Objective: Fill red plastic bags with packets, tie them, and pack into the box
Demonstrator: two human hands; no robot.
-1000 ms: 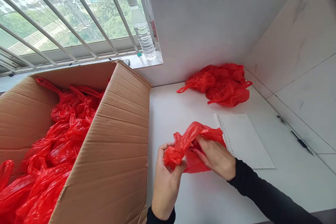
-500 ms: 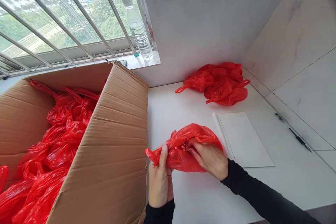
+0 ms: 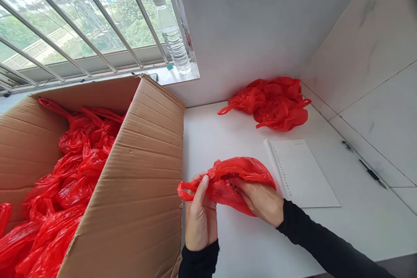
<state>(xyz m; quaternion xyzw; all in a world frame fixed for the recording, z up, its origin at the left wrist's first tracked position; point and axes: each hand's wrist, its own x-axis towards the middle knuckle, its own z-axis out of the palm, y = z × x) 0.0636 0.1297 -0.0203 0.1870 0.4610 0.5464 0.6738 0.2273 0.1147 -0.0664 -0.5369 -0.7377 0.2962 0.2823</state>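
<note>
Sitting at far left: an open cardboard box [image 3: 137, 173] is holding a heap of red bags [image 3: 65, 173], its tall right wall standing just beside the person's hands.
Window ledge: a clear water bottle [image 3: 172, 37] is standing upright at the far end, behind the box, against the barred window [image 3: 71, 21].
Left hand: the left hand [image 3: 200, 217] is pinching the left end of a red plastic bag [image 3: 237, 178], thumb and fingers pressed together on a twisted handle loop that is sticking out toward the box.
Bag in hand: the red plastic bag is resting on the near part of the white counter [image 3: 247, 243], between the two hands, just right of the box wall.
Right hand: the right hand [image 3: 262, 202] is gripping the bag's right side from below, fingers curling into the plastic; whether the tips are pinching anything inside cannot be told.
Right of the bag: a white notepad [image 3: 302, 173] is lying flat, nearly touching the bag.
Far right corner: a pile of red bags [image 3: 273, 104] is lying against the wall.
Along the right wall: a black pen [image 3: 371, 173] is lying on the counter.
</note>
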